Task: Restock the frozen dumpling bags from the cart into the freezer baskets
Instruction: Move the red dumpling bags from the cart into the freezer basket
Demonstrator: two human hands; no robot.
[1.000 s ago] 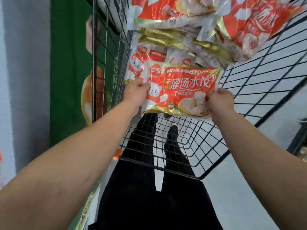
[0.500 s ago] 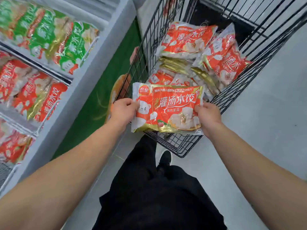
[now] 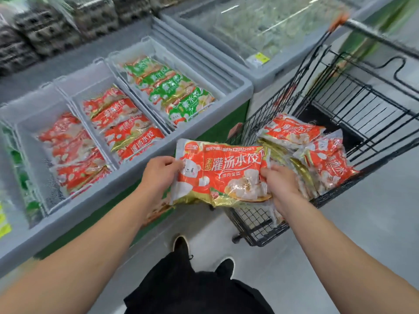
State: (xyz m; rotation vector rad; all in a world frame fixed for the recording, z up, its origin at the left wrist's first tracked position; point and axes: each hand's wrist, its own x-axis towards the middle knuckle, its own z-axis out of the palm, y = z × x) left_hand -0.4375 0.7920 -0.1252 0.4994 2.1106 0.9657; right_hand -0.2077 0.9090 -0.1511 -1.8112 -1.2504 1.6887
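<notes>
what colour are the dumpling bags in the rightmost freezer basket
Green dumpling bags, clearest in the head view.

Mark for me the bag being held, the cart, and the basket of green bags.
held orange bag (image 3: pixel 226 175): head view, middle of its printed front.
cart (image 3: pixel 256 225): head view, wire mesh of its near end wall.
green-bag basket (image 3: pixel 145 45): head view, bare far wall above the bags.

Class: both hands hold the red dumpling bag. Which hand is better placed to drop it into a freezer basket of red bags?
Probably the left hand: it grips the red bag on the edge nearer the red-bag basket; the right hand is over the cart.
</notes>
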